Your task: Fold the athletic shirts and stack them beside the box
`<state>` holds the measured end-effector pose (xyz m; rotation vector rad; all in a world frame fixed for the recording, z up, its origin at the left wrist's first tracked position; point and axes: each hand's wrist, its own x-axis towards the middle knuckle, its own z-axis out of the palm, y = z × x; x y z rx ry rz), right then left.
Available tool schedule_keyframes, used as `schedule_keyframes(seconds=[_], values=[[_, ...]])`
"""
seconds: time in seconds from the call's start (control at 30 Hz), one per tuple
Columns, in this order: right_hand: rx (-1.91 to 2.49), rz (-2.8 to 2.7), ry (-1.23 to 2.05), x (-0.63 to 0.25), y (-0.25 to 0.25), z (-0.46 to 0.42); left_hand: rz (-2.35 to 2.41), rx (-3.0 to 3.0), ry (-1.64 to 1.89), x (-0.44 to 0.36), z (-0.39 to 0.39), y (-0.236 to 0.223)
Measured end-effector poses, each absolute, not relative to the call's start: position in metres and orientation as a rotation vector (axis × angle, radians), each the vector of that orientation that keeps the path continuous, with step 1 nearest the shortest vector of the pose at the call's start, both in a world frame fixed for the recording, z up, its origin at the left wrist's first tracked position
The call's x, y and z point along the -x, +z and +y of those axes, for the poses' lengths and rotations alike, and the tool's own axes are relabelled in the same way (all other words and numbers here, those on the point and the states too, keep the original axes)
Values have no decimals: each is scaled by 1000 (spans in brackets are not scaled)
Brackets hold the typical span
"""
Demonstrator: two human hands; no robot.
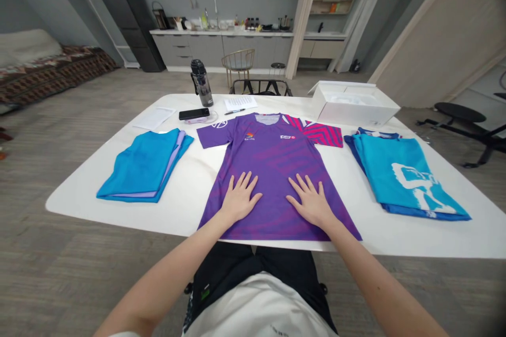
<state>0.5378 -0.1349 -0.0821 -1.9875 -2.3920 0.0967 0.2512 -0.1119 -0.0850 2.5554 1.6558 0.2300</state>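
The purple shirt (272, 155) lies face-up on the table (193, 189), collar (268, 119) at twelve o'clock, hem (276, 237) at six. I see both arms (367, 274) stretched forward, left hand (238, 201) palm-down at its eight, right hand (313, 204) at its four, fingers (245, 181) splayed, grasping nothing.

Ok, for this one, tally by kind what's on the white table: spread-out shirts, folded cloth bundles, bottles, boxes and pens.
Spread-out shirt: 1
Folded cloth bundles: 2 (left bundle, right bundle)
Bottle: 1
Box: 1
Pen: 1
Total: 6
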Motion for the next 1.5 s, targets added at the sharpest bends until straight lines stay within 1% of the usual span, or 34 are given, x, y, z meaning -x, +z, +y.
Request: schedule_keyframes(seconds=[0.17, 0.27, 0.4, 0.5, 0.63, 0.77, 0.87, 1.03, 1.33, 1.43, 1.5], values=[[1953, -2398, 164, -537, -70, -117, 1731, -2512, 300, -248, -90, -65], [1980, -2352, 159, -536, -59, -81, 1792, -2483, 329, -244, -50, -51], [2081, -2229, 165, -539, -51, -10, 1928, -2344, 304, -241, 26, -42], [2175, -2099, 182, -552, -49, 52, 2006, -2229, 290, -235, 87, -47], [2311, -1862, 244, -590, -53, 128, 2113, -2049, 260, -213, 159, -61], [2415, -1676, 364, -635, -67, 181, 2198, -1896, 168, -180, 203, -81], [2478, -1626, 416, -656, -81, 199, 2244, -1903, 131, -160, 214, -93], [2494, -1700, 299, -662, -97, 201, 2252, -1974, 166, -146, 216, -101], [2499, -1791, 293, -666, -91, 203, 2174, -2051, 95, -126, 228, -96], [2513, -1804, 285, -660, -86, 204, 2157, -2094, 96, -137, 226, -90], [2457, -1865, 182, -645, -80, 206, 2098, -2219, 151, -156, 224, -85]])
